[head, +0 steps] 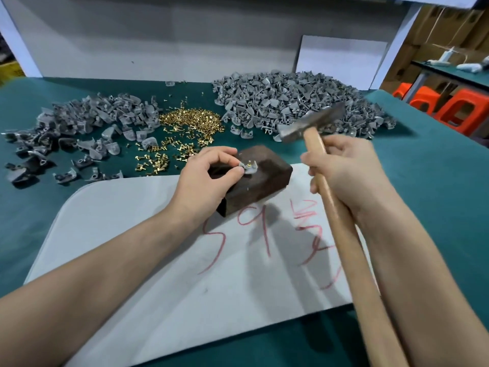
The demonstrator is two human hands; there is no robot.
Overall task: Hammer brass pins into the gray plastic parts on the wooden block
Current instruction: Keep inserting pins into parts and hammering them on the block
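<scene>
Head view: left hand (pixel 203 178) pinches the gray part (pixel 250 168) near the wooden block's (pixel 267 184) far corner; right hand (pixel 341 168), gripping the hammer (pixel 311 124), should hit the brass pin (pixel 249 163) squarely.

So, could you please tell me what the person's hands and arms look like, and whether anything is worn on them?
Both are bare: the left hand and right hand wear no gloves, and no sleeves, watch or bracelet show on either forearm.

Looks forward and down from the head, close over the table (pixel 428 186); edges bowed, seemingly by the wide lens.
</scene>
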